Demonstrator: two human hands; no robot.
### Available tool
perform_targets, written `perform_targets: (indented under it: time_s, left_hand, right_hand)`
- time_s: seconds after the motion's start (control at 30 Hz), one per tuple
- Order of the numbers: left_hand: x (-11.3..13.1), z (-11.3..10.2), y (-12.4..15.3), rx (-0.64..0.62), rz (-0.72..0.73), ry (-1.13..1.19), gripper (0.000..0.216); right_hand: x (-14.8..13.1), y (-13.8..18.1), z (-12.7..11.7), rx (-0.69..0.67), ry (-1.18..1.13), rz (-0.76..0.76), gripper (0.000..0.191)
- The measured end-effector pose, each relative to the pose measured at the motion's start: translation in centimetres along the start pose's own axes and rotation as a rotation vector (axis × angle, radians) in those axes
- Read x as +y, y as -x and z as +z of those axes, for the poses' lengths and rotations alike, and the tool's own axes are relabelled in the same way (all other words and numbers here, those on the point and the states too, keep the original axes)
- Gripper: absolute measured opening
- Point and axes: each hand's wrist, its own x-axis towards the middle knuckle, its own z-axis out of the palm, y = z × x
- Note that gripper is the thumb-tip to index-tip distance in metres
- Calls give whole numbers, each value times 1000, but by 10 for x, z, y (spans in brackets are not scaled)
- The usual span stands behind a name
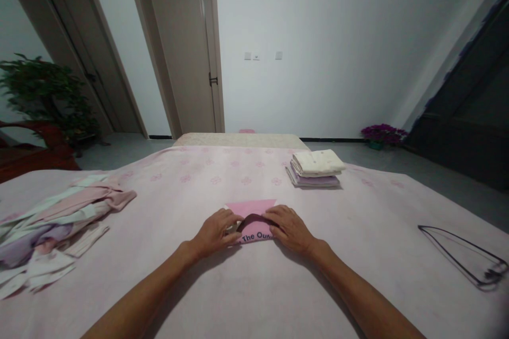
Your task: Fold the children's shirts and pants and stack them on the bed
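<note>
Centrally, pink garment lies on flowered bedspread; white wall, door behind.

Bed, pale pink flowered sheet, fills the near field. Far right of centre: folded stack, cream piece on top, lilac beneath. Left edge: loose pile of clothes, unfolded. Near right: wire hanger, flat on the sheet. I log beyond: leafy plant far left, closed door, purple flowers on the floor far right.
</note>
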Motion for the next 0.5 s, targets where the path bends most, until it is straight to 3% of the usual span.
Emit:
perform_targets:
  time_s: [0.1, 0.27, 0.37, 0.5]
  left_hand:
    - [8, 6, 8, -93, 3, -131, 33]
    - [15, 6, 7, -74, -9, -201, 20]
    - [21, 9, 1, -86, 28, -168, 32]
    - [24, 16, 0, -105, 5, -175, 48]
  right_hand:
    - [-4, 9, 1, -56, -5, 2, 26]
    - [-10, 4, -6, 26, -15, 64, 22]
    - [-15, -1, -3, 38, -9, 39, 28]
    - [-13, 9, 5, -65, -10, -55, 42]
